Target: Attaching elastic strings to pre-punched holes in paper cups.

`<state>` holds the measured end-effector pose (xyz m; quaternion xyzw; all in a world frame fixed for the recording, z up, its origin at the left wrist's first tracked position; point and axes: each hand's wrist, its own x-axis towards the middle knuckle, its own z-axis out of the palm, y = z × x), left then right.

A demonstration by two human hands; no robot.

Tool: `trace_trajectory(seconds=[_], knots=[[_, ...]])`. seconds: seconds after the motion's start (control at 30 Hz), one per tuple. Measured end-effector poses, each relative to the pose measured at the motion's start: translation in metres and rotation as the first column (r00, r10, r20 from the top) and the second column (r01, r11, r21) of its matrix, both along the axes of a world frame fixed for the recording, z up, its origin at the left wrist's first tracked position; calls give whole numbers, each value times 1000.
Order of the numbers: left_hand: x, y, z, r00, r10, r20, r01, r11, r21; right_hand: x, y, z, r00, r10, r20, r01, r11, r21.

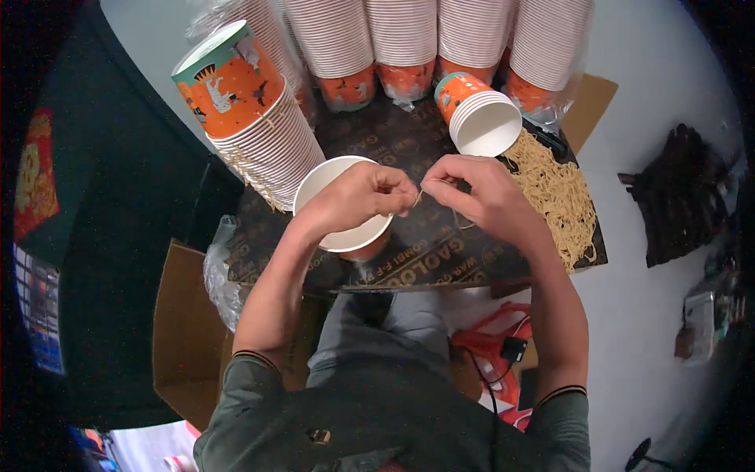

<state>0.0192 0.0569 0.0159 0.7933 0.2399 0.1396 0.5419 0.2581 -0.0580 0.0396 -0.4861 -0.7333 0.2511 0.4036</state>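
Cups (403, 35) nest in stacks beyond left hand (362, 191) and right hand (489, 193), both pinching a thin strand (418, 197).

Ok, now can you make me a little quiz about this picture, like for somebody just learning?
1. True or false: the left hand is over the tan pile.
2. What shows at the left hand's fingertips? (a) a spoon (b) a thin tan strand (c) a lid
3. Fill in: the short cup stack lies on its ____.

Key: 1. False; the tan pile is to the right of the right hand. 2. b. 3. side.
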Motion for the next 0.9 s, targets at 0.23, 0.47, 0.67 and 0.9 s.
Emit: trace_trajectory(seconds=[0.23, 0.47, 0.67, 0.9], knots=[[0, 6, 6, 998, -57, -33, 55, 997, -49, 4, 9, 0, 1000, 20, 16, -20, 999, 40], [-2, 7, 2, 999, -33, 34, 38, 983, -181, 2, 15, 13, 1000, -3, 31, 7, 995, -103], [-10, 6, 5, 998, 32, 50, -19, 967, -254, 5, 6, 12, 1000, -10, 13, 12, 986, -165], [-10, 9, -2, 997, -10, 81, 32, 960, -277, 2, 10, 7, 999, 31, -10, -31, 997, -74]])
